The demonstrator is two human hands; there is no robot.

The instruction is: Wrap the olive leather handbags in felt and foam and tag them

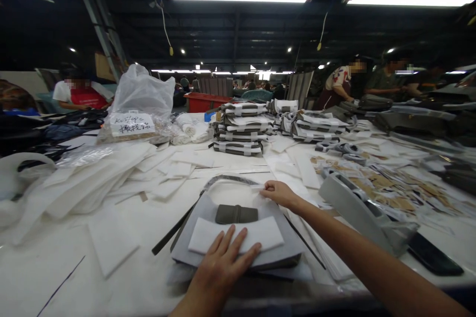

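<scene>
A dark grey-green bag [293, 260] lies flat in front of me, covered by a light grey sheet [201, 213]. Its curved handle [219, 178] points away from me, and a dark flap piece [236, 214] shows in the middle. My left hand [226, 257] rests with fingers spread on a white foam piece [260, 234] on top of the bag. At the right end of the handle, the fingers of my right hand [272, 192] are pinched on a white strip [256, 186]. Dark straps extend from both sides of the bag.
Wrapped bags [241, 129] are stacked at the back centre. White foam sheets [111, 173] and a labelled plastic bag [139, 104] are on the left. A grey tape dispenser [357, 213], a phone [433, 255] and paper scraps [390, 183] lie right. Other people work beyond.
</scene>
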